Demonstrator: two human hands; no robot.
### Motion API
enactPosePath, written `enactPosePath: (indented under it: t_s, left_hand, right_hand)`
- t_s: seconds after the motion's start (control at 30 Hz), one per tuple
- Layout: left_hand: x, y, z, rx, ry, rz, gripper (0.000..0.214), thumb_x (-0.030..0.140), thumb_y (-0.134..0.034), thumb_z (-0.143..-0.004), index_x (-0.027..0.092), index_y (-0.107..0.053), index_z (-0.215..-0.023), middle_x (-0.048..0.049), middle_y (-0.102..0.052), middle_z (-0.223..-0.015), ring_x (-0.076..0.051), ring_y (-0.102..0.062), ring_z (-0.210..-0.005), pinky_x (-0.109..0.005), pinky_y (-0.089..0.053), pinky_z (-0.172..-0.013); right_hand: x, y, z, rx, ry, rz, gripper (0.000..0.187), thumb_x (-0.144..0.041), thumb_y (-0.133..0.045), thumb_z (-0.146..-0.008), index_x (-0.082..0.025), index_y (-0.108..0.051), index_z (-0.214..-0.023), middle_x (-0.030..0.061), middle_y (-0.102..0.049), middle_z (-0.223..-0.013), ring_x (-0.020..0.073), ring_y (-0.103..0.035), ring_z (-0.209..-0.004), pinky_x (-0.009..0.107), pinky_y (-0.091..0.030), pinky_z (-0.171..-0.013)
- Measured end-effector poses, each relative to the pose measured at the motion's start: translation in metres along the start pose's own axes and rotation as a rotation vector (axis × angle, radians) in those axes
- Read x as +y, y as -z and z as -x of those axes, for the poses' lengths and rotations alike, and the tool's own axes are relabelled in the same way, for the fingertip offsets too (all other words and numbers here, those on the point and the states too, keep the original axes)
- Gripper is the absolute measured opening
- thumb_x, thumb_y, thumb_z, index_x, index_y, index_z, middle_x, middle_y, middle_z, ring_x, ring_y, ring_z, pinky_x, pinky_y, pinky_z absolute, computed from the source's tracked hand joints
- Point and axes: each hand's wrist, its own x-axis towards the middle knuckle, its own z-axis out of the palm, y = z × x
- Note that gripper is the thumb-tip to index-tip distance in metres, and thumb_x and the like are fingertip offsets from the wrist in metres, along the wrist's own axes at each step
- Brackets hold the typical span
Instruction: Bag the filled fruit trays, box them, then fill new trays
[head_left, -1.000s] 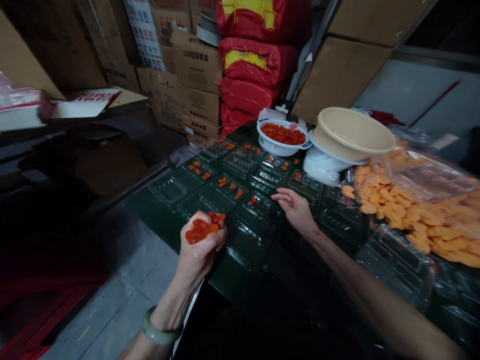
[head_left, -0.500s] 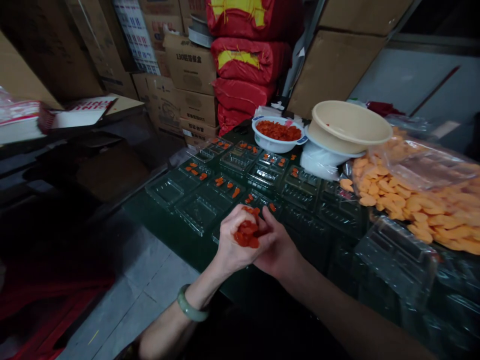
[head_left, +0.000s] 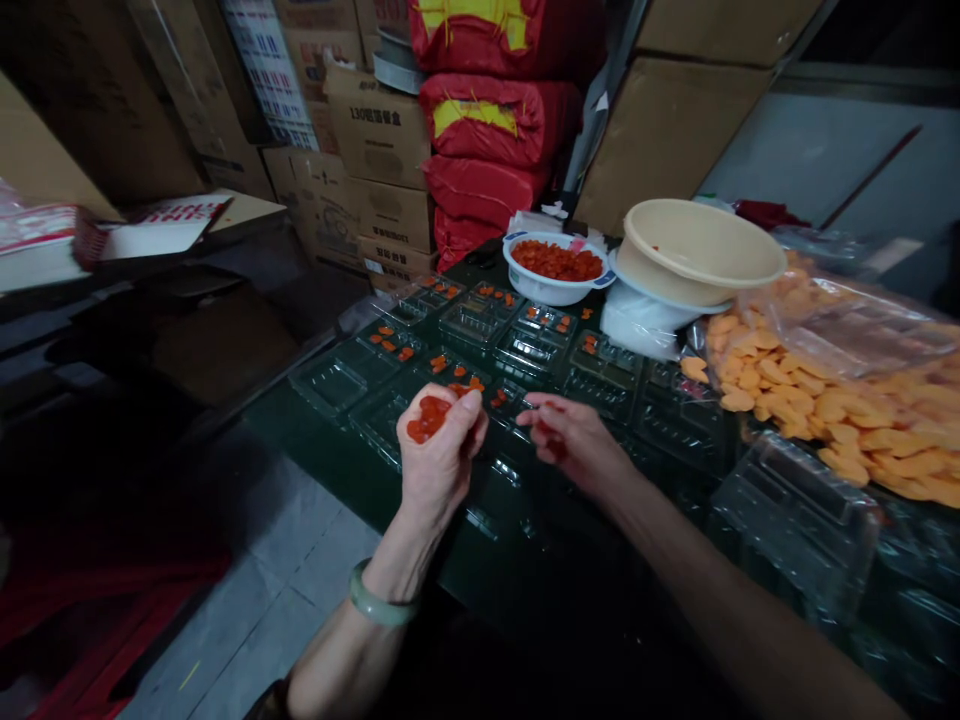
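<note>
the left hand is palm up, its fingers curled round a heap of glossy red pieces that sit in the palm, above the near row of clear plastic trays. a jade bangle circles that wrist. the right hand is just to the right, over the trays, with its fingers drawn narrow and a little red showing at them; whether they hold a piece i cannot tell. the trays stand open in rows on a dark green table, and several have a few red pieces in their compartments. at the far end is a white bowl heaped with more red pieces. to its right a beige basin sits tilted on a white plastic bag, and a clear bag of orange pieces lies at the right. red sacks and cardboard boxes are stacked behind, with a tiled floor at near left
</note>
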Motion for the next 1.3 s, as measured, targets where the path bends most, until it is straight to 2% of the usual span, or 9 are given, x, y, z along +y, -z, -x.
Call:
enactPosePath:
  t_s: [0.13,0.23,0.33,0.63,0.8,0.97,1.17,1.23,1.3]
  left_hand:
    - [0.005,0.014,0.003,-0.037,-0.001,-0.039,0.028,0.019,-0.069,-0.069,0.017,-0.041,-0.062,0.0050,-0.047,-0.052,-0.007,-0.045,-0.044,-0.017,-0.025,-0.041]
    - [0.003,0.023,0.006,-0.073,-0.015,-0.067,0.025,0.016,-0.066,-0.072,0.016,-0.043,-0.062,0.0048,-0.046,-0.051,-0.007,-0.045,-0.045,-0.018,-0.026,-0.043]
    - [0.002,0.027,0.006,-0.080,-0.022,-0.081,0.024,0.015,-0.065,-0.073,0.016,-0.043,-0.062,0.0045,-0.046,-0.051,-0.007,-0.044,-0.045,-0.019,-0.026,-0.044]
    - [0.005,0.036,0.007,-0.029,-0.022,-0.085,0.025,0.015,-0.065,-0.073,0.016,-0.043,-0.061,0.0047,-0.045,-0.050,-0.008,-0.044,-0.045,-0.020,-0.027,-0.043]
    - [0.008,0.043,0.010,-0.008,-0.016,-0.094,0.024,0.015,-0.065,-0.072,0.016,-0.043,-0.061,0.0043,-0.047,-0.052,-0.008,-0.045,-0.045,-0.020,-0.027,-0.044]
    - [0.017,0.049,0.012,-0.012,-0.032,-0.103,0.025,0.015,-0.064,-0.073,0.016,-0.042,-0.061,0.0040,-0.047,-0.052,-0.008,-0.045,-0.046,-0.020,-0.028,-0.044]
    - [0.031,0.058,0.012,0.032,-0.019,-0.079,0.025,0.018,-0.064,-0.072,0.017,-0.041,-0.063,0.0037,-0.048,-0.054,-0.008,-0.045,-0.044,-0.017,-0.023,-0.039]
    - [0.032,0.059,0.014,0.040,-0.016,-0.076,0.026,0.020,-0.065,-0.071,0.018,-0.041,-0.063,0.0037,-0.048,-0.054,-0.008,-0.044,-0.043,-0.017,-0.024,-0.038]
    - [0.031,0.060,0.016,0.056,-0.008,-0.082,0.028,0.020,-0.067,-0.069,0.017,-0.040,-0.062,0.0037,-0.048,-0.054,-0.008,-0.044,-0.043,-0.017,-0.024,-0.038]
  right_hand:
    - [-0.011,0.028,-0.036,0.088,0.323,0.734,0.027,-0.030,-0.049,-0.080,-0.015,-0.050,-0.102,-0.0040,-0.053,-0.050,0.0101,-0.043,-0.042,0.022,-0.034,-0.043]
    - [-0.011,0.033,-0.055,0.044,0.389,1.289,0.022,-0.032,-0.048,-0.082,-0.017,-0.055,-0.096,0.0015,-0.059,-0.062,0.0153,-0.056,-0.061,0.026,-0.040,-0.059]
    - [-0.009,0.029,-0.063,-0.075,0.381,1.525,0.012,-0.026,-0.049,-0.082,-0.018,-0.058,-0.087,0.0056,-0.063,-0.079,0.0174,-0.058,-0.073,0.026,-0.040,-0.065]
    - [-0.024,0.034,-0.054,-0.091,0.375,1.535,0.018,-0.019,-0.046,-0.082,-0.018,-0.057,-0.096,0.0058,-0.061,-0.084,0.0174,-0.056,-0.075,0.026,-0.040,-0.066]
    - [-0.014,0.043,-0.045,-0.118,0.380,1.483,0.015,-0.016,-0.061,-0.069,-0.019,-0.058,-0.083,0.0032,-0.057,-0.083,0.0148,-0.053,-0.073,0.026,-0.040,-0.068]
    - [-0.014,0.047,-0.044,-0.054,0.368,1.327,0.007,-0.013,-0.053,-0.072,-0.018,-0.056,-0.077,-0.0005,-0.053,-0.070,0.0103,-0.048,-0.060,0.023,-0.039,-0.059]
    - [-0.024,0.035,-0.030,0.087,0.179,0.734,0.013,-0.023,-0.042,-0.081,-0.017,-0.052,-0.085,-0.0025,-0.050,-0.061,0.0065,-0.031,-0.039,0.021,-0.022,-0.037]
    - [-0.019,0.030,-0.026,0.090,0.254,0.872,0.013,-0.024,-0.043,-0.081,-0.018,-0.055,-0.083,-0.0030,-0.049,-0.056,0.0078,-0.036,-0.042,0.022,-0.026,-0.041]
    - [-0.011,0.026,-0.025,0.071,0.367,1.226,0.014,-0.025,-0.046,-0.081,-0.020,-0.058,-0.081,-0.0008,-0.054,-0.058,0.0109,-0.045,-0.050,0.023,-0.031,-0.048]
